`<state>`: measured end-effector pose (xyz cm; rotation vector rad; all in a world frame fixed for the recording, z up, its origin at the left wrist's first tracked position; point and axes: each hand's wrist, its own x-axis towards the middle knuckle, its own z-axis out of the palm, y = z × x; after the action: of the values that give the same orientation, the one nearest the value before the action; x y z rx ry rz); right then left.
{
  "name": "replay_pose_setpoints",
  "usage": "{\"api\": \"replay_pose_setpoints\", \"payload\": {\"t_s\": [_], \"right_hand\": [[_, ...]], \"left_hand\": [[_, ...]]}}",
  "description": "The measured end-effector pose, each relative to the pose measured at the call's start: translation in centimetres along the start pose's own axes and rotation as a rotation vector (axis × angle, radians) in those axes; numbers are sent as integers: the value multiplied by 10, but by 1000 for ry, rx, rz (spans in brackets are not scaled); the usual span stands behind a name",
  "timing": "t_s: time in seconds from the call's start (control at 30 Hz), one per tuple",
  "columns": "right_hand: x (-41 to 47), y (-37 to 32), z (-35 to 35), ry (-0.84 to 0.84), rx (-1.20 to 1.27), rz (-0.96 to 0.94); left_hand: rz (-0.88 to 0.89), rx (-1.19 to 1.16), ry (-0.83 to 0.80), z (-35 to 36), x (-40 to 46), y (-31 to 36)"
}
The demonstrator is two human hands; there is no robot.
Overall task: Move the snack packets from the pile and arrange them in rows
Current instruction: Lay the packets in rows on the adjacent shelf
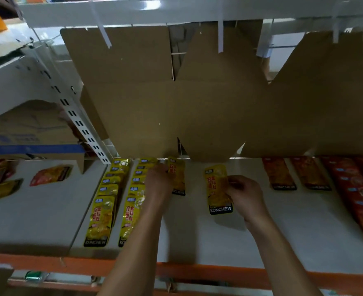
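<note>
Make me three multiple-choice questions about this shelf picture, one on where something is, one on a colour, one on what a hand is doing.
1. Where are the red packets?
A. right end of the shelf
B. on the floor
C. above the cardboard

2. What colour is the packet in the right hand?
A. blue
B. yellow
C. green

3. What is the left hand doing?
A. hanging idle
B. pressing the cardboard
C. holding a yellow packet at the shelf's back

Answers: 1 A, they lie right of the yellow rows. 2 B, yellow with a black base. 3 C, its grip closes on that packet's edge.

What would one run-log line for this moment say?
left hand: placing yellow packet at shelf back | right hand: holding second yellow packet
</note>
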<state>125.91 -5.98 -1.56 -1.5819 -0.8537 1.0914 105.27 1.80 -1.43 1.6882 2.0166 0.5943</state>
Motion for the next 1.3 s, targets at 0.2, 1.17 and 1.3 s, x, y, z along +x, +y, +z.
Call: {"api": "replay_pose_setpoints", "payload": {"t_s": [0.2,1.17,1.3], "right_hand": [[17,-3,8,11,-76,-23],[39,13,52,132,-384,-101],[43,13,56,172,-596,-112]], "left_hand": [[-14,169,44,8,7,3],[182,347,138,46,-7,-8],[174,361,139,46,-6,-9]]}}
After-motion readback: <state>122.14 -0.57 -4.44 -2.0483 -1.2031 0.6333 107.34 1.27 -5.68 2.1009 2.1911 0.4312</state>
